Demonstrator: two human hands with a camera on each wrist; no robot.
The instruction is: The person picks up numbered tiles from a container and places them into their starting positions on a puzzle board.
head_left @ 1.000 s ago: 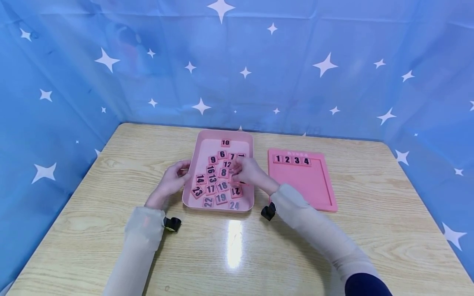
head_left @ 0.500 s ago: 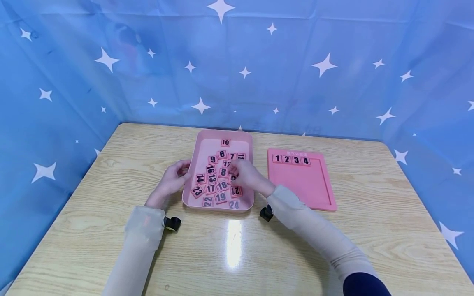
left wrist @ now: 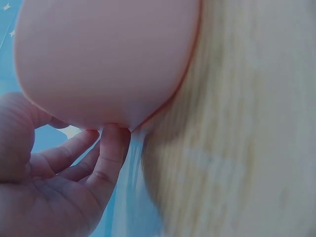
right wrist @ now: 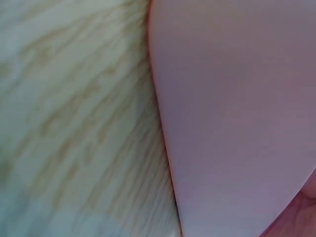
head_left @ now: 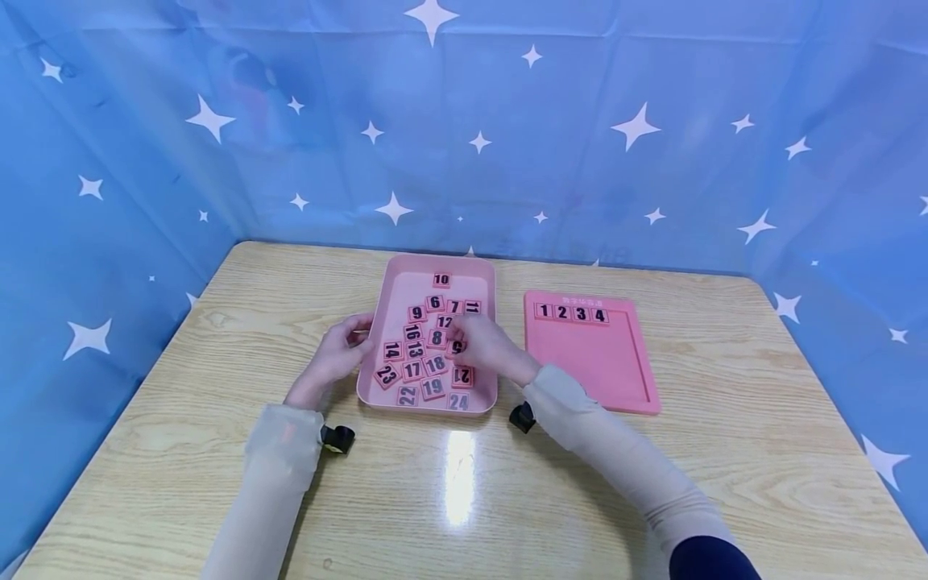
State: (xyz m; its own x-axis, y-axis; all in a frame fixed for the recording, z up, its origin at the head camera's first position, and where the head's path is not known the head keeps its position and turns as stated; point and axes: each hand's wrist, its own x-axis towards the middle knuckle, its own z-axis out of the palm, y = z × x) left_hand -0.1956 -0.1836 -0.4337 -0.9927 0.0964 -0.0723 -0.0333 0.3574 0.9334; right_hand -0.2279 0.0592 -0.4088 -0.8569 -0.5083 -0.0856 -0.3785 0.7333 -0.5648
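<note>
Two hands at pink tray (head_left: pixel 377 318): right hand (head_left: pixel 484 345) over tiles (head_left: pixel 433 364), grip unclear; left hand (head_left: pixel 335 354) steadies left rim, fingers relaxed.

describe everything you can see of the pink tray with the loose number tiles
The pink tray is a shallow rectangular dish with rounded corners and a raised rim, seemingly smooth plastic. It sits flat on the wooden table, left of the pink board. Loose pink number tiles with black digits lie scattered inside, some overlapping. The left hand touches its left rim with its fingertips; the right hand reaches in over the tiles.
</note>
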